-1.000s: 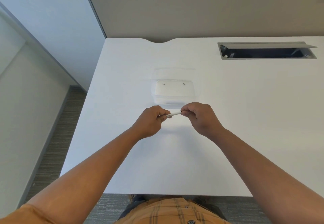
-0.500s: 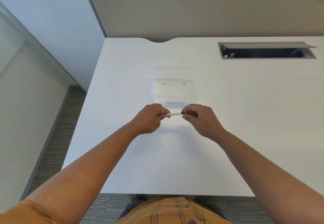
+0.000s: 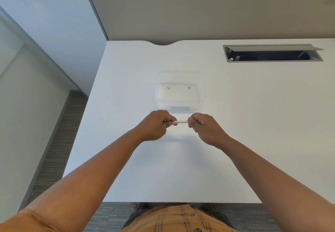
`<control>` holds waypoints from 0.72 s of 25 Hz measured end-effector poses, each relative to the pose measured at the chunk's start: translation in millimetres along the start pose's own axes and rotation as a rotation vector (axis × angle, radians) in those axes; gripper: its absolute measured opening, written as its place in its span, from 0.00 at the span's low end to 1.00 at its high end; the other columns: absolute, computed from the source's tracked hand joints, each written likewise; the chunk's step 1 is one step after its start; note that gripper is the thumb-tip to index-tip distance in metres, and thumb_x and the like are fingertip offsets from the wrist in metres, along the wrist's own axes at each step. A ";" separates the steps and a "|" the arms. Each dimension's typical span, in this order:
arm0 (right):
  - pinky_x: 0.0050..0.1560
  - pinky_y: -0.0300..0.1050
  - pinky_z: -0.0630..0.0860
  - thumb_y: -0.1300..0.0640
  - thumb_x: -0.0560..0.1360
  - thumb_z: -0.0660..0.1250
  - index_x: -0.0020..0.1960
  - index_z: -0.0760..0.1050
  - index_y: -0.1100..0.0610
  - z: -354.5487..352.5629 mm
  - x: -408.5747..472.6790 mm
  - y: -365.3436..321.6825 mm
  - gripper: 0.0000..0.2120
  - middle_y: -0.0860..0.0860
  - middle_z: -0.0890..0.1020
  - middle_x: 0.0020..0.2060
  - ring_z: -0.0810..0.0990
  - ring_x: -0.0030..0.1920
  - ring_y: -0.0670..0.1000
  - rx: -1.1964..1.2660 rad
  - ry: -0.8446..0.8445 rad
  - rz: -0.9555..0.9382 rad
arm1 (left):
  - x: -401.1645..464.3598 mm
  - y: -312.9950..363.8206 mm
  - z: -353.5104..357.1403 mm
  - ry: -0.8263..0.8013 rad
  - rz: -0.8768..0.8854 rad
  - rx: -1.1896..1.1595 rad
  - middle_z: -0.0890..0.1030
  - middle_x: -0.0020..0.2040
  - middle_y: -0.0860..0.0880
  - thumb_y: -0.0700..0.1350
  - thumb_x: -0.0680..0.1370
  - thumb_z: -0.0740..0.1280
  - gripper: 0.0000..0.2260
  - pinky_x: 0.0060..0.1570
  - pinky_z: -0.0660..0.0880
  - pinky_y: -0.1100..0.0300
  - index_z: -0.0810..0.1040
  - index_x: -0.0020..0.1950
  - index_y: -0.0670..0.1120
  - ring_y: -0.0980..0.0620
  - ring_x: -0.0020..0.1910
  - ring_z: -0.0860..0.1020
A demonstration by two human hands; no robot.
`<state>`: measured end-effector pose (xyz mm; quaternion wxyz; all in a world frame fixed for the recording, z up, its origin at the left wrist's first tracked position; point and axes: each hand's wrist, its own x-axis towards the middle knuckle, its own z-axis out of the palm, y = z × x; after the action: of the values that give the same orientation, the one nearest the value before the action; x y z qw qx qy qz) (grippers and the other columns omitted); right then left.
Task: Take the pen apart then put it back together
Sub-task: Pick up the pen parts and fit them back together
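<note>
Both hands hold a white pen [image 3: 179, 122] level above the middle of the surface [image 3: 253, 123], left grip [image 3: 156, 125] and right grip [image 3: 204, 127] each clenched on one end.

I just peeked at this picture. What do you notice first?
Two hands meet above the middle of the white table, the left hand and the right hand each gripping one end of a thin white pen. Just beyond them sits a clear plastic tray, and a long open slot cuts the table's far right.
</note>
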<state>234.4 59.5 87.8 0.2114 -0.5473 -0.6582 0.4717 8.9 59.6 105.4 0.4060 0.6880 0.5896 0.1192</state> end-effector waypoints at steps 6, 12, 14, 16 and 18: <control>0.41 0.42 0.66 0.59 0.83 0.60 0.48 0.74 0.58 2.1 -5.7 2.2 0.07 0.47 0.77 0.40 0.70 0.41 0.49 -0.329 0.205 -0.392 | 2.1 3.3 -0.9 -0.044 -0.002 -0.045 0.80 0.48 0.50 0.42 0.82 0.62 0.12 0.43 0.72 0.61 0.84 0.50 0.53 0.46 0.47 0.77; 0.46 0.40 0.71 0.65 0.79 0.67 0.53 0.79 0.61 2.4 -5.6 13.0 0.04 0.50 0.80 0.44 0.75 0.43 0.50 -0.315 0.217 -0.437 | -0.2 2.1 -4.6 -0.058 -0.023 -0.094 0.79 0.44 0.53 0.43 0.82 0.62 0.13 0.40 0.70 0.63 0.84 0.47 0.56 0.55 0.42 0.74; 0.46 0.42 0.73 0.67 0.79 0.68 0.52 0.80 0.63 1.6 -4.8 10.2 0.04 0.53 0.83 0.43 0.77 0.43 0.53 -0.357 0.280 -0.481 | -0.9 2.7 -5.6 -0.066 -0.033 -0.108 0.80 0.44 0.54 0.42 0.82 0.62 0.13 0.40 0.69 0.64 0.84 0.48 0.56 0.58 0.43 0.74; 0.43 0.42 0.71 0.64 0.79 0.67 0.49 0.81 0.62 2.1 -3.9 6.9 0.04 0.51 0.82 0.40 0.75 0.40 0.51 -0.380 0.298 -0.490 | -1.4 3.6 -4.9 -0.051 -0.027 -0.128 0.81 0.47 0.52 0.42 0.82 0.62 0.13 0.41 0.69 0.64 0.84 0.48 0.55 0.55 0.46 0.76; 0.39 0.42 0.67 0.56 0.80 0.64 0.43 0.79 0.56 4.3 -2.7 7.8 0.09 0.46 0.78 0.34 0.70 0.36 0.46 -0.269 0.212 -0.333 | -1.8 4.2 -3.8 -0.036 -0.011 -0.113 0.81 0.48 0.51 0.41 0.82 0.63 0.13 0.42 0.71 0.64 0.84 0.48 0.55 0.51 0.48 0.77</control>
<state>235.8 55.1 79.8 0.2794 -0.5008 -0.7705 0.2785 9.0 59.7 111.4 0.4553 0.6628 0.5783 0.1377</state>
